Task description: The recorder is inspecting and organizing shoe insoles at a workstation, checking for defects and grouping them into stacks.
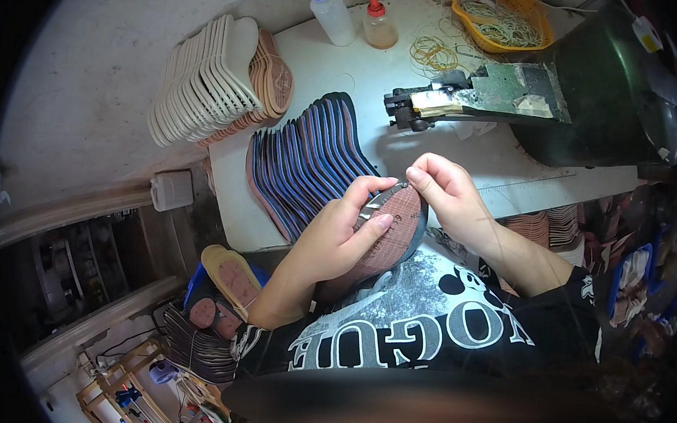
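Close to my chest, I hold a shoe insole (402,214) with a reddish-brown checked face and a dark rim. My left hand (333,238) grips it from the left side, thumb lying across the checked face and fingers at the dark edge. At the insole's upper tip, the thumb and forefinger of my right hand (454,197) are pinched together on its edge. Whether a thread or trimming is between them is too small to tell. A row of dark insoles (310,163) with blue and reddish layers stands on the white table (324,63), left of my hands.
Beyond the dark row stand white insoles (207,79) and brown insoles (273,76). A green sewing machine (509,90) reaches over the table from the right. Behind are a blue-capped bottle (333,17), a red-tipped bottle (380,26) and a yellow basket (508,43) of cords.
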### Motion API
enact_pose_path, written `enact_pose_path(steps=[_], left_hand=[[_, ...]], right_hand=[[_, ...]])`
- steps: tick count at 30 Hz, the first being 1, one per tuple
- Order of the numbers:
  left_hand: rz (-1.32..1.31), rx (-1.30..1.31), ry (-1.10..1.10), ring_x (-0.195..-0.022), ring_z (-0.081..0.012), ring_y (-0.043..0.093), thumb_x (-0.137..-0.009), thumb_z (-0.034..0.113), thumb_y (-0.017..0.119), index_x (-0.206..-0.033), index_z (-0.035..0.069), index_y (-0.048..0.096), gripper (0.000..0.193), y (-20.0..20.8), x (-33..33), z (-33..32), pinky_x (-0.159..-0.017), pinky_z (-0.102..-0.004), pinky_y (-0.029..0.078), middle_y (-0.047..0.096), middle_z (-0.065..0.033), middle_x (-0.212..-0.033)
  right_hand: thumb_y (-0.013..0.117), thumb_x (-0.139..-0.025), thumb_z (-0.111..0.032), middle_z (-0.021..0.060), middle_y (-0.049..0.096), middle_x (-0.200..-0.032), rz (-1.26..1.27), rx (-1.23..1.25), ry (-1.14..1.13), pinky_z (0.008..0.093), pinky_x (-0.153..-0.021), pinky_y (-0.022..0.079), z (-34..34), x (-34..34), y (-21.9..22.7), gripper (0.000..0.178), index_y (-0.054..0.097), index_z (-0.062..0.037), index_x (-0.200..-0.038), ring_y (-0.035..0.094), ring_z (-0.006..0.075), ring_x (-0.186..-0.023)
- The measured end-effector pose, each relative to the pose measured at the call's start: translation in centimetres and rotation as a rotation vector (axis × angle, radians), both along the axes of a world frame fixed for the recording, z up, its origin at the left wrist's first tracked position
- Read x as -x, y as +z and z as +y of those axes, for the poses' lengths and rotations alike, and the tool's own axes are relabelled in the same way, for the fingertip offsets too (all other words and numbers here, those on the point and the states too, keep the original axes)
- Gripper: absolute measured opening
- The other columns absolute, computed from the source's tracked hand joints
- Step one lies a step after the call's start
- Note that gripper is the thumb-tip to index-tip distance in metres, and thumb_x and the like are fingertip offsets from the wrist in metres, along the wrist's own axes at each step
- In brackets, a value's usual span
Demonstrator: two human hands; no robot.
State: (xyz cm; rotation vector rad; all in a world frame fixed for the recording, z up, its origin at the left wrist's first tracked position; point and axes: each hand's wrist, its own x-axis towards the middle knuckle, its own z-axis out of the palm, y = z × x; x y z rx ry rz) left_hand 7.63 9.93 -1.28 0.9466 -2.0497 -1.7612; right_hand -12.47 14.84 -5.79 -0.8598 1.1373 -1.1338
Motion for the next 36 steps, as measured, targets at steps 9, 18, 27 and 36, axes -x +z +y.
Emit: enact_pose_path(steps=[9,18,27,36], left_hand=[[0.047,-0.048,-0.114,-0.092,-0.0248,0.068,-0.089,0.015,0.059,-0.128,0.0,0.044,0.045,0.9,0.2,-0.5,-0.08,-0.0316,0.049,0.065,-0.018,-0.101],[-0.009,0.06,-0.122,-0.098,-0.0322,0.066,-0.089,0.015,0.059,-0.128,-0.002,0.043,0.045,1.0,0.5,-0.3,-0.083,-0.0343,0.049,0.062,-0.0221,-0.108],[0.063,-0.084,-0.176,-0.093,-0.02,0.065,-0.09,0.018,0.058,-0.127,-0.001,0.044,0.044,0.8,-0.1,-0.4,-0.082,-0.031,0.048,0.063,-0.0156,-0.104],[0.077,-0.082,-0.181,-0.097,-0.0168,0.061,-0.092,0.016,0.057,-0.128,0.0,0.044,0.042,1.3,0.1,-0.7,-0.087,-0.0292,0.045,0.061,-0.0125,-0.105]], right_hand=[[0.068,-0.078,-0.019,0.0072,0.062,-0.075,1.022,0.899,0.379,0.0362,-0.062,0.05,-1.0,4.2,5.3,0.017,0.059,-0.0045,-0.082,0.063,0.0271,-0.071],[0.069,-0.077,-0.01,0.0075,0.061,-0.064,0.371,0.1,0.232,0.0287,-0.055,0.049,-1.0,2.8,3.8,0.011,0.062,-0.0011,-0.079,0.061,0.0161,-0.058],[0.062,-0.077,-0.017,0.0092,0.062,-0.076,1.11,0.967,0.723,0.0362,-0.065,0.052,-2.6,4.6,6.5,0.015,0.06,-0.0027,-0.077,0.064,0.0264,-0.072],[0.064,-0.073,-0.009,0.0069,0.061,-0.064,0.84,0.573,0.503,0.0355,-0.056,0.049,-2.3,3.6,7.1,0.008,0.06,-0.0042,-0.077,0.063,0.0256,-0.059]])
